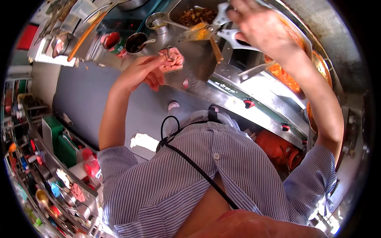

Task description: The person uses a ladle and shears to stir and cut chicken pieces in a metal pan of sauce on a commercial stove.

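Note:
My left hand is over the front of the steel counter, its fingertips at the near side of a lumpy pink item with a small metal piece on top. Whether the fingers grip it or only touch it, I cannot tell. My right hand, blurred, is on the grey-white handles of scissors, with the thumb in the lower loop. Their blades point left, beside a yellow-orange food piece. Behind them lies a steel tray of dark chopped food.
A small steel pot, a dark sauce cup with a spoon and an open can stand at the left. Pans of orange-red food are under my right arm. Red knobs line the stove's front.

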The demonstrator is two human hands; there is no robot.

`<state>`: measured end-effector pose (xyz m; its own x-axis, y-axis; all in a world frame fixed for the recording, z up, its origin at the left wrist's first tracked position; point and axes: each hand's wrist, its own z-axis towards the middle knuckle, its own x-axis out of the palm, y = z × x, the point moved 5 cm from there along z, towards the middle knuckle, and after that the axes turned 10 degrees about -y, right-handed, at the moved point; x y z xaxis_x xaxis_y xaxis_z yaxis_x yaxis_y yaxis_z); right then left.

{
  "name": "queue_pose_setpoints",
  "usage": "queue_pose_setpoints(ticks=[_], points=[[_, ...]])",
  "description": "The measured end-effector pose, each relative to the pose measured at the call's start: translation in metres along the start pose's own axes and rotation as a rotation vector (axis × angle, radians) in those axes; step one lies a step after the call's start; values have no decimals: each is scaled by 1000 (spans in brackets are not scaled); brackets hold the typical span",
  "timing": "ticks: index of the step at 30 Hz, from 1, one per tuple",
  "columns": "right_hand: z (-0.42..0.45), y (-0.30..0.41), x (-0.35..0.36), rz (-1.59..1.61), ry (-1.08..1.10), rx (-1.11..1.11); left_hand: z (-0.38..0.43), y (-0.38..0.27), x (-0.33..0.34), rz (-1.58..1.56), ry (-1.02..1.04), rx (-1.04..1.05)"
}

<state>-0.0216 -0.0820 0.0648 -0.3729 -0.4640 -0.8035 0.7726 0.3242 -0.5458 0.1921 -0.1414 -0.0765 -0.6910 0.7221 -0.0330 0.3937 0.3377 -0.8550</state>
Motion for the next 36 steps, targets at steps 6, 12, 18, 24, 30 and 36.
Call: queue_pose_setpoints(ticks=[6, 12, 18, 24, 30, 36], points=[[64, 70, 106, -278, 162, -289, 13, 103, -36, -86, -206, -161], [85, 103, 139, -276, 249, -381, 22, 150, -38, -101, -271, -224], [83, 95, 159, -160, 261, -247, 33, 158, -33, -83, -281, -245], [64, 75, 169, -22, 298, -116, 39, 163, -33, -68, -289, -206], [52, 70, 135, 137, 287, -86, 57, 187, -36, -31, -346, -208], [35, 35, 108, 230, 74, 3, 82, 222, -49, 97, -449, -238]])
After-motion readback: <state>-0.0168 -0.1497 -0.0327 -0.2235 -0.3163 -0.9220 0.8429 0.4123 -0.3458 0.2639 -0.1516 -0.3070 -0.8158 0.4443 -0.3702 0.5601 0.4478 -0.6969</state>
